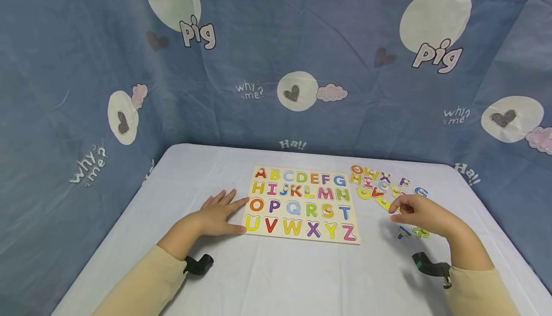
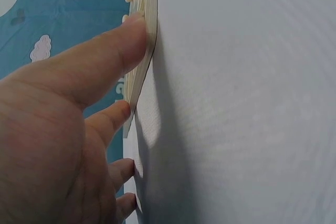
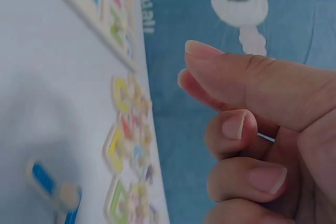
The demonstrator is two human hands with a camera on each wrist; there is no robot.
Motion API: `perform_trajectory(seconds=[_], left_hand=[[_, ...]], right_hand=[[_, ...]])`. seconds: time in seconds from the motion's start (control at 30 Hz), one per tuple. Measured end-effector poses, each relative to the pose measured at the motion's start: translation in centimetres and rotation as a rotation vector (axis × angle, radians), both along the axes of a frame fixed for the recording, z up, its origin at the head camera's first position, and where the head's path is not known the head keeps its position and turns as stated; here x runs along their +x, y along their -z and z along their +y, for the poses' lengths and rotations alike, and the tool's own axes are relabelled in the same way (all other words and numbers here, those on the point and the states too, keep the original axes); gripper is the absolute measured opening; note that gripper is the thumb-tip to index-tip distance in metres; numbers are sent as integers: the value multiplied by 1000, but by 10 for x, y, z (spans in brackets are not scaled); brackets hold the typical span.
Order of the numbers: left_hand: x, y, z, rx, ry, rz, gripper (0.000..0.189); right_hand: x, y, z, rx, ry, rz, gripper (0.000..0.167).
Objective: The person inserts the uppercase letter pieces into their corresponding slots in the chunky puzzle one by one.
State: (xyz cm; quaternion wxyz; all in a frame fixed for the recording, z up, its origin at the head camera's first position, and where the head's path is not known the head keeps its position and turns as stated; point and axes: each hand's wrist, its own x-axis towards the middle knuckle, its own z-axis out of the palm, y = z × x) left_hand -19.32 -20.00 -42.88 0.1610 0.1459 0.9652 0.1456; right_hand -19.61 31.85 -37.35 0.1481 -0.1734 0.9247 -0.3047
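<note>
A wooden alphabet board (image 1: pixel 300 215) lies on the table, printed with coloured letters; some spots bear knobbed pieces. My left hand (image 1: pixel 217 215) is spread flat beside it, thumb and index fingertips touching its left edge. In the left wrist view the thumb (image 2: pixel 118 45) presses against the board's side. Above the loose pieces hovers my right hand (image 1: pixel 418 210), fingers loosely bent, nothing visible between thumb and index finger. Below it lie a blue T piece (image 1: pixel 403 232) and a green R piece (image 1: pixel 420 232). An orange O piece (image 1: pixel 356 169) lies among several other letters right of the board.
A white cloth covers the table (image 1: pixel 293 277). Blue printed fabric (image 1: pixel 258 129) hangs behind and at both sides. Loose letters sit close together, some overlapping, beside the board's upper right corner. A purple P piece (image 1: pixel 404 182) lies slightly apart near the far edge.
</note>
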Motion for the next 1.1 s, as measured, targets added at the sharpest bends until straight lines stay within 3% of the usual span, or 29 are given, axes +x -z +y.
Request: perform_trajectory(seconds=[0.5, 0.8, 1.1], left_hand=[[-2, 5, -2, 6, -2, -2, 92], [-3, 4, -2, -7, -3, 2, 93], [-2, 3, 0, -7, -5, -1, 91]], right_hand=[[3, 31, 35, 17, 61, -114, 21], [1, 39, 36, 39, 38, -103, 21], [2, 42, 33, 85, 75, -96, 19]])
